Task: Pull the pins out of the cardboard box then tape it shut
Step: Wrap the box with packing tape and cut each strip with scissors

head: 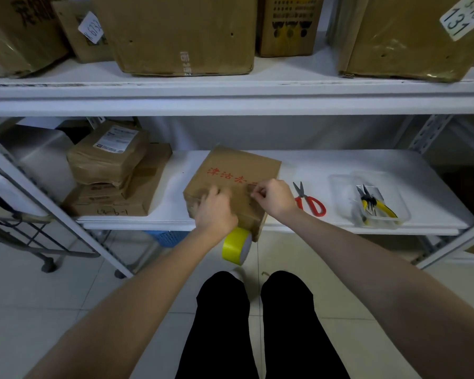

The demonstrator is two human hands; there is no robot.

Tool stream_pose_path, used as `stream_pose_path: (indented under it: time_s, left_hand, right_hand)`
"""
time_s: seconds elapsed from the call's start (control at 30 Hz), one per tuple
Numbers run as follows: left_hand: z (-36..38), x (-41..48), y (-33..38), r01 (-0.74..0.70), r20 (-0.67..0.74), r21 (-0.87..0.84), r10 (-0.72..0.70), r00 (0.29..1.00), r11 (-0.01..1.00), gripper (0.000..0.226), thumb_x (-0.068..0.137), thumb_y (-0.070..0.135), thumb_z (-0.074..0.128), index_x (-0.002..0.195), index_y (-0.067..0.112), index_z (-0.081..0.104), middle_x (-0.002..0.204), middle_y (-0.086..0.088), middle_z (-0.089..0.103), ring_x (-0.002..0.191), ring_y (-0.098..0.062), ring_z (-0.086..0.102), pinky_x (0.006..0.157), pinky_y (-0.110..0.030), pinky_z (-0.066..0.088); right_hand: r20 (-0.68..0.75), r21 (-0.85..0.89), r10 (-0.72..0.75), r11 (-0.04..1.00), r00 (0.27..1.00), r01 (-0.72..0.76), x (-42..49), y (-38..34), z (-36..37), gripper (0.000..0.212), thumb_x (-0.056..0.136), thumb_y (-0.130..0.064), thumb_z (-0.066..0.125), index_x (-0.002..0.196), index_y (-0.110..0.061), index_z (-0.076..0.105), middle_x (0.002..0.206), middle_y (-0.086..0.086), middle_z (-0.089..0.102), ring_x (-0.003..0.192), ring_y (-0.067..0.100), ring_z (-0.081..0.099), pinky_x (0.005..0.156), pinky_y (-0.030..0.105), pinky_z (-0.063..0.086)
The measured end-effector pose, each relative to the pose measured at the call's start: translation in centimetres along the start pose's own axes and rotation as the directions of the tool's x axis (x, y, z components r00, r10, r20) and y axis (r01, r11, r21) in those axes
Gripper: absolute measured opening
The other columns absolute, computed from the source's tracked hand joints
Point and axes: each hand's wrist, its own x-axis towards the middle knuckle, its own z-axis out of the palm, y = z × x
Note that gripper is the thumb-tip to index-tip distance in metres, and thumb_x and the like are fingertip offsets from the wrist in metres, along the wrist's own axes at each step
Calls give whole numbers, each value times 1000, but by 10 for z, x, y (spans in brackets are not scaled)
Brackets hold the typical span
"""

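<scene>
One view only, head cam. The cardboard box (231, 177) sits on the lower shelf (340, 165), skewed, with its near corner poking past the front edge.

The left hand (215, 212) has its fingers curled over the box's near-left top and is holding it down. The right hand (274, 198) has thumb and forefinger pressed together at the top seam. Whether a pin or a tape end is between them is too small to tell.

A yellow tape roll (237, 246) hangs just under the left wrist against the box front. I can't tell whether it is held or dangling from a stuck strip.

Handling, as a judgement:
- **Box:** it looks light, with stiff corrugated walls, but the lid flaps will give under pressure. Brace it at a corner or edge, not mid-flap, and it may slide on the smooth shelf.
- **Pins:** they are likely tiny and sharp, so they need a fingertip pinch, or the yellow-handled pliers (375, 205) in the clear tray (340, 181).
- **Scissors:** the red-handled scissors (309, 202) lie just right of the box, handy for cutting tape.

Writing:
- Red Chinese characters (227, 175) on the box lid, partly covered by the right hand.
- A white tag reading "131" (461, 20) on an upper box.
- A tag reading "K6732" (92, 27), partly cut off.
- A handwritten code (112, 212) on the flat carton at left, which is unclear.
- A shipping label (115, 140), too small to read.
</scene>
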Motion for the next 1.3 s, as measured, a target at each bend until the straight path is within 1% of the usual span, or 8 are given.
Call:
stream_pose_path:
  time_s: [0.1, 0.17, 0.3, 0.5, 0.9, 1.0, 1.1, 1.3]
  left_hand:
    - [-2, 10, 7, -267, 84, 145, 257, 963, 953, 44, 81, 11, 52, 120, 31, 58, 131, 7, 52, 130, -22, 33, 115, -51, 13]
    - [1, 16, 5, -324, 207, 165, 289, 935, 932, 48, 82, 12, 52, 124, 34, 57, 134, 11, 52, 133, -18, 32, 115, -52, 11]
    - [7, 23, -4, -304, 230, 127, 270, 935, 944, 46, 84, 19, 53, 124, 41, 55, 130, 13, 57, 123, -18, 49, 106, -44, 32]
    - [8, 22, -4, -268, 248, 90, 239, 939, 959, 46, 83, 22, 56, 125, 42, 54, 128, 7, 59, 119, -22, 53, 103, -45, 37]
    - [3, 17, 0, -234, 287, 67, 206, 935, 970, 49, 82, 16, 53, 125, 41, 55, 128, 5, 58, 120, -23, 51, 102, -44, 37]
    - [4, 20, 0, -225, 304, 45, 201, 931, 973, 48, 82, 18, 55, 123, 41, 56, 124, 2, 60, 116, -25, 53, 100, -47, 40]
    - [2, 20, 2, -207, 314, 42, 184, 931, 977, 47, 84, 19, 55, 126, 40, 56, 125, 1, 59, 114, -25, 55, 100, -48, 42]
    - [3, 19, 3, -208, 312, 25, 190, 931, 978, 46, 81, 22, 55, 122, 42, 58, 123, 3, 61, 114, -26, 55, 99, -51, 42]
  right_hand:
    - [-9, 7, -7, 1000, 1000, 7, 1, 2, 2, 14, 87, -15, 61, 87, -15, 75, 87, 5, 73, 82, 24, 66, 76, 34, 54]
    - [-2, 5, -27, 1000, 1000, 27, 1, 3, 2, 14, 87, -15, 61, 85, -16, 75, 86, 3, 73, 82, 22, 66, 75, 35, 54]
    - [38, -187, -148, 970, 988, 153, 1, 5, -2, 15, 89, -22, 57, 95, -17, 70, 91, 4, 70, 86, 26, 64, 71, 34, 53]
    - [138, -498, -268, 814, 954, 300, 1, -2, -10, 24, 89, -29, 51, 101, -10, 60, 99, 10, 64, 90, 31, 62, 67, 33, 47]
    - [79, -528, -195, 824, 978, 207, -16, -8, -5, 34, 84, -29, 55, 109, -5, 56, 119, 12, 55, 120, 26, 41, 71, 36, 47]
    - [44, -565, -68, 821, 997, 81, -11, -9, -16, 64, 81, -51, 60, 121, -4, 46, 131, 14, 34, 119, 28, 40, 71, 35, 45]
    - [15, -555, -3, 832, 1000, 11, -5, 0, -36, 78, 78, -62, 62, 126, -3, 43, 128, 12, 35, 116, 28, 44, 81, 38, 48]
    - [67, -281, -277, 917, 959, 284, -24, 4, -18, 33, 90, -15, 51, 122, -11, 57, 119, 8, 54, 102, 33, 59, 82, 38, 50]
